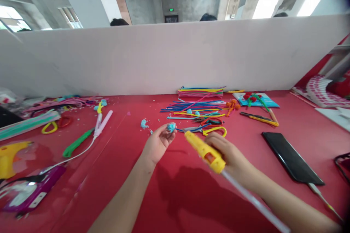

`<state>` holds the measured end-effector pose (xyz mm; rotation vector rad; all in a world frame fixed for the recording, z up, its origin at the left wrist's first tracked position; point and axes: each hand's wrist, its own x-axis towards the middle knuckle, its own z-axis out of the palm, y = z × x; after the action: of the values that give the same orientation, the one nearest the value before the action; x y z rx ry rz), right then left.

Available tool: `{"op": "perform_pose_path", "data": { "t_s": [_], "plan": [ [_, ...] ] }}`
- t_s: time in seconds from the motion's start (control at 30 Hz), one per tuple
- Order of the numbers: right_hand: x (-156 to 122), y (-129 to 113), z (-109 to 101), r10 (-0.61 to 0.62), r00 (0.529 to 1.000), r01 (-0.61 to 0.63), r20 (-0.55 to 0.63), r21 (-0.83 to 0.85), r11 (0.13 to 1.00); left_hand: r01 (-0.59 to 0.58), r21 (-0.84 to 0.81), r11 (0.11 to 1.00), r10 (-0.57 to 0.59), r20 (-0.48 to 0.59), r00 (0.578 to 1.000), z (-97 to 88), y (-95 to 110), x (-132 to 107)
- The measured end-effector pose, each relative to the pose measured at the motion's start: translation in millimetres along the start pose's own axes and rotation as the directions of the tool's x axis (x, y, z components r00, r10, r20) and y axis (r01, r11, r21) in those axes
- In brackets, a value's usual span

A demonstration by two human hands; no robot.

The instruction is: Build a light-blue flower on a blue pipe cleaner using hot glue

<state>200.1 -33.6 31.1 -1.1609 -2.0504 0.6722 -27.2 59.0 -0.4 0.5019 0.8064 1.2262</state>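
My left hand (157, 143) pinches a small light-blue fluffy pom-pom (171, 127) between thumb and fingers. A dark blue pipe cleaner (197, 129) runs rightward from about the pom-pom; whether the two are joined cannot be made out. In my right hand (229, 148) is a yellow hot glue gun (206, 153), its nozzle angled up and left near the stem. A long clear glue stick (254, 200) juts from the gun's rear. Just behind lie yellow-handled scissors (218, 130) and red-handled pliers (213, 121).
Bundled pipe cleaners (201, 92) and loose blue ones (191, 106) lie by the white partition (175, 58). A black phone (291, 156) is at right. Left are a pink curling-iron-like tool (104, 125), a green-handled tool (78, 143), a yellow glue gun (9, 158) and a purple device (35, 189).
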Motion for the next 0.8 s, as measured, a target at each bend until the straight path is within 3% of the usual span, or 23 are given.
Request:
{"op": "perform_pose_path", "data": {
  "t_s": [0.1, 0.2, 0.3, 0.47, 0.63, 0.8],
  "plan": [
    [-2, 15, 1, 0.144, 0.982, -0.116, -0.123, 0.209, 0.971, 0.061, 0.005, 0.998, -0.061, 0.001, 0.998, -0.5, -9, -5],
    [-10, 25, 12, 0.314, 0.944, -0.243, -0.103, 0.427, 0.871, 0.084, 0.032, 0.996, -0.085, 0.015, 0.996, -0.8, -15, -9],
    [-17, 26, 22, 0.376, 0.924, -0.289, -0.073, 0.510, 0.810, 0.097, 0.073, 0.993, -0.100, 0.035, 0.994, -4.0, -18, -9],
    [-21, 27, 33, 0.430, 0.903, -0.378, 0.015, 0.505, 0.776, 0.074, 0.137, 0.988, -0.086, 0.084, 0.993, -8.5, -23, -9],
    [-21, 32, 40, 0.456, 0.889, -0.388, -0.033, 0.475, 0.790, 0.064, 0.188, 0.980, -0.089, 0.124, 0.988, -3.3, -25, -16],
    [-21, 30, 37, 0.387, 0.921, -0.336, -0.048, 0.406, 0.850, 0.053, 0.205, 0.977, -0.081, 0.131, 0.988, -0.6, -25, -18]
  ]
}}
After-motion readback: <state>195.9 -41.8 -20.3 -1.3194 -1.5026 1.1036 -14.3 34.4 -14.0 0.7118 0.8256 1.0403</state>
